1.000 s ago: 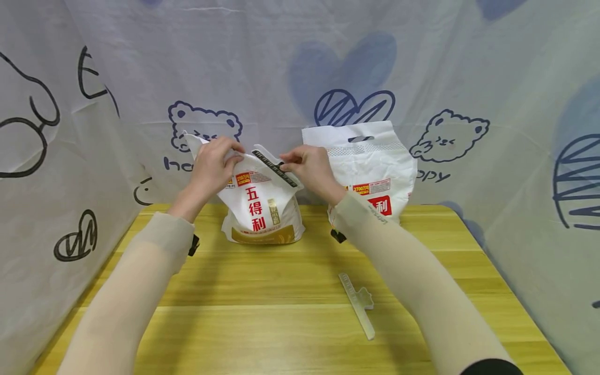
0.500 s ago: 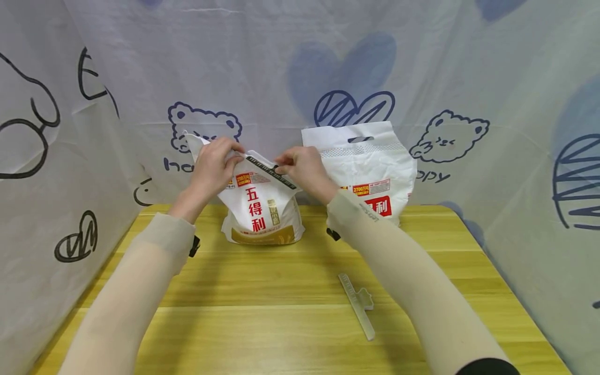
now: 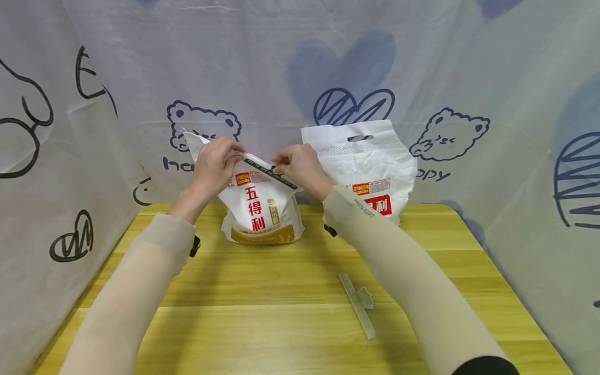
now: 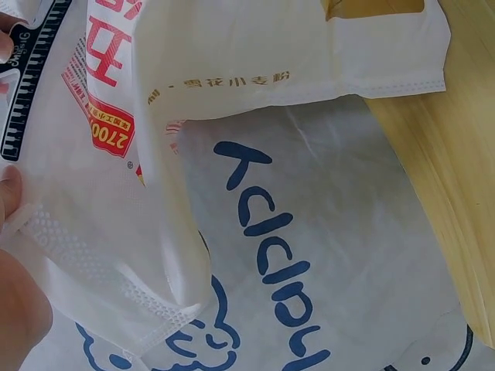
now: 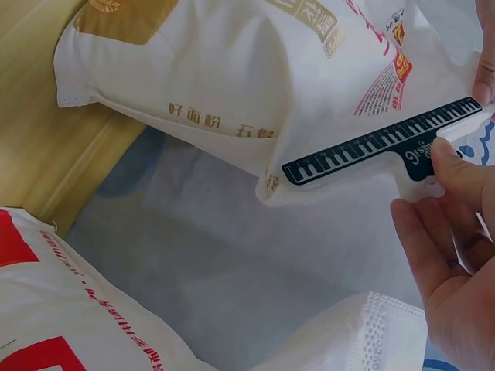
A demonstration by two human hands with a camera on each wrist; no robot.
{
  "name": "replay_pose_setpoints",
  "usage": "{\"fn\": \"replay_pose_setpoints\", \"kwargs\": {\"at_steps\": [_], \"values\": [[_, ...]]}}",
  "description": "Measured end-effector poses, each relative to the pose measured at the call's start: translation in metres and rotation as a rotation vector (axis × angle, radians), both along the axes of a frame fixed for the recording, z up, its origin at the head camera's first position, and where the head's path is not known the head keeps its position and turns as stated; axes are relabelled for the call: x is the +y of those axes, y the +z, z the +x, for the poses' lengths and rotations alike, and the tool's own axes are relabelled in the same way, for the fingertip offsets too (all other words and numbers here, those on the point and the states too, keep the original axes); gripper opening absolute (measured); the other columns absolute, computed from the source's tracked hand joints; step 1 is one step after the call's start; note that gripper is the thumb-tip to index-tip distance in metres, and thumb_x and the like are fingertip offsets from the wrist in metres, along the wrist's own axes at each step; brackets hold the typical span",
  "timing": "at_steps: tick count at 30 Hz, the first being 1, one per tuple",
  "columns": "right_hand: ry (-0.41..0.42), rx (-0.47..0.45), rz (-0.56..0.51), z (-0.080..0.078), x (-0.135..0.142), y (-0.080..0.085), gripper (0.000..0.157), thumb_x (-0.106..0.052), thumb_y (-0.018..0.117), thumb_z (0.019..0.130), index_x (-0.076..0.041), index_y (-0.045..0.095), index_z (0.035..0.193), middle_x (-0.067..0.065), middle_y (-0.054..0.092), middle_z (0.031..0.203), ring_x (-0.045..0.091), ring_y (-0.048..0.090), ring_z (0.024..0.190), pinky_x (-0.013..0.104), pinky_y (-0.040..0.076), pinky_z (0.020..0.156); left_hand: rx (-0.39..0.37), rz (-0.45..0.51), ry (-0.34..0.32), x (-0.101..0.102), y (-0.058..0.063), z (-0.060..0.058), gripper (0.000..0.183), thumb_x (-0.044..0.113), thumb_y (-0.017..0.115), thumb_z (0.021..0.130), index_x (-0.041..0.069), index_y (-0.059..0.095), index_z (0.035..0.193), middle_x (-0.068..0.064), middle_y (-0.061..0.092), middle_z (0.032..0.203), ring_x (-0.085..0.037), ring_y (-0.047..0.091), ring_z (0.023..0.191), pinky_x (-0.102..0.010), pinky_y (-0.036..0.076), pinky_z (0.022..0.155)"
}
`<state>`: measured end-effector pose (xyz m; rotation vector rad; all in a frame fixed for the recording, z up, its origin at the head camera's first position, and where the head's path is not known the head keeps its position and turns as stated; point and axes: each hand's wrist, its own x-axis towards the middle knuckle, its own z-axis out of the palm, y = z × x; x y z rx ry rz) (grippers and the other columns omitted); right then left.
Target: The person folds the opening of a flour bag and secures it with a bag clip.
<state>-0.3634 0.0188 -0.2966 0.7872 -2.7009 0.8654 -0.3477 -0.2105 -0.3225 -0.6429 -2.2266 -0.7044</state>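
Note:
A white flour bag with red lettering stands at the back of the table. My left hand pinches its top edge, left of centre. Across the right part of that edge lies a black clip with a piano-key pattern. In the right wrist view, the thumb and fingers of my right hand pinch the clip's grip tab, and its long bar lies along the bag's folded top. The left wrist view shows the bag's dotted top band slanting beside my left fingers.
A second white flour bag with a cut-out handle stands close on the right, partly behind my right arm. A pale clear clip lies on the wooden table, right of centre. A printed cloth hangs behind.
My right hand and the black clip have moved slightly left and down onto the first bag's top edge. My left hand stays where it was.

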Motion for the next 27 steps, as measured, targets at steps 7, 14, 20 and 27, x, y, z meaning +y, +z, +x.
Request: {"fn": "replay_pose_setpoints", "kwargs": {"at_steps": [7, 14, 20, 27], "values": [[-0.007, -0.03, 0.032, 0.001, -0.002, 0.002, 0.027, -0.014, 0.081, 0.092, -0.005, 0.077, 0.117, 0.009, 0.077, 0.115, 0.021, 0.07, 0.098, 0.029, 0.057, 0.087, -0.008, 0.002, 0.006, 0.001, 0.001, 0.003, 0.013, -0.006, 0.071, 0.093, -0.001, 0.068, 0.105, -0.017, 0.069, 0.102, -0.034, 0.064, 0.1, -0.052, 0.047, 0.103], [-0.043, 0.001, 0.03, 0.004, -0.003, -0.003, 0.031, -0.017, 0.078, 0.094, -0.01, 0.076, 0.124, 0.008, 0.073, 0.116, 0.021, 0.066, 0.101, 0.032, 0.055, 0.089, 0.002, 0.004, 0.03, 0.001, 0.002, 0.004, 0.013, -0.002, 0.073, 0.094, 0.002, 0.07, 0.106, -0.015, 0.071, 0.103, -0.033, 0.064, 0.1, -0.053, 0.046, 0.106], [-0.038, 0.027, -0.005, 0.007, 0.001, -0.007, 0.04, -0.022, 0.077, 0.096, -0.011, 0.07, 0.134, 0.008, 0.072, 0.129, 0.023, 0.068, 0.113, 0.034, 0.055, 0.098, 0.042, -0.02, 0.045, 0.0, 0.001, 0.004, 0.016, 0.001, 0.075, 0.093, 0.003, 0.07, 0.108, -0.014, 0.072, 0.11, -0.033, 0.064, 0.108, -0.051, 0.041, 0.113], [-0.022, -0.011, -0.113, 0.015, 0.01, -0.013, 0.047, -0.027, 0.069, 0.101, -0.014, 0.061, 0.146, 0.005, 0.065, 0.143, 0.027, 0.067, 0.121, 0.039, 0.053, 0.105, 0.117, -0.048, 0.058, -0.001, -0.005, 0.008, 0.023, 0.004, 0.076, 0.093, 0.002, 0.072, 0.116, -0.014, 0.067, 0.135, -0.034, 0.06, 0.127, -0.053, 0.028, 0.124]]}}
